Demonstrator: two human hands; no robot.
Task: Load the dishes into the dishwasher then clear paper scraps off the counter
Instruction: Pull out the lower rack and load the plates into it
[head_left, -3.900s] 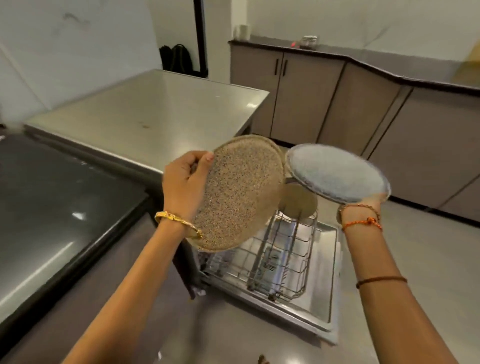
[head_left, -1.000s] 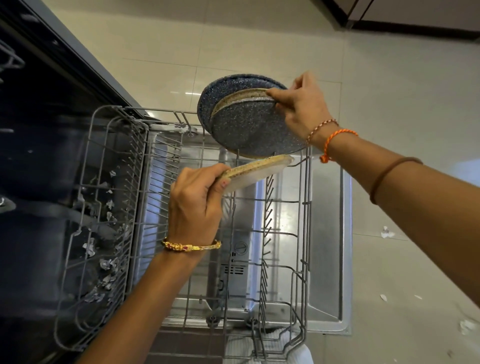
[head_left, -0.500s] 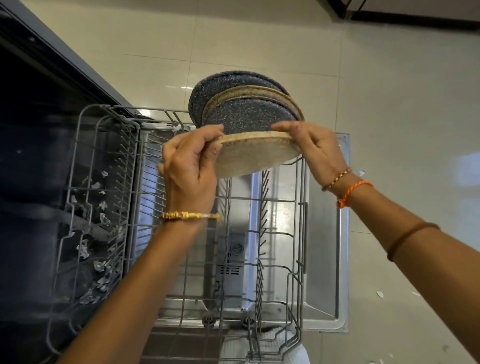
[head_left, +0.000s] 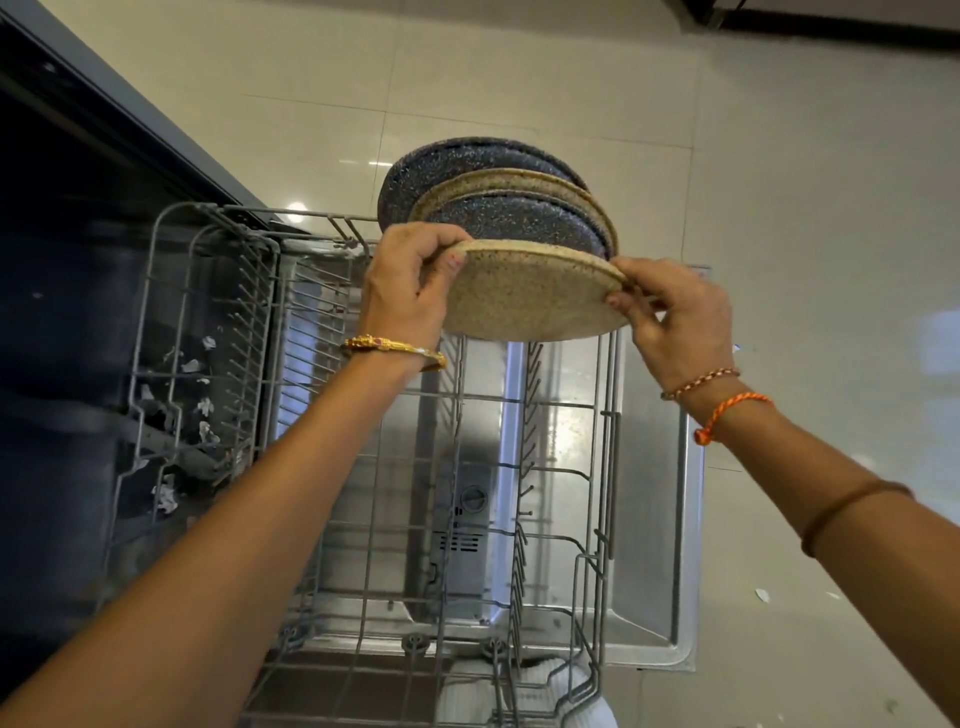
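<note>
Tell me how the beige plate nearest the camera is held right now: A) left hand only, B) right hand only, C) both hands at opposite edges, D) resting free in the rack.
C: the left hand and right hand pinch opposite edges of the beige plate.

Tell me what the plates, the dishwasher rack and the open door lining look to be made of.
Beige plate, gripped by left hand and right hand: matte, speckled, probably stoneware or melamine. Dark plates: same speckle, blue-grey, slightly glossier. Rack: thin grey wire, likely coated steel. Door lining: brushed, reflective, apparently stainless steel.
</note>
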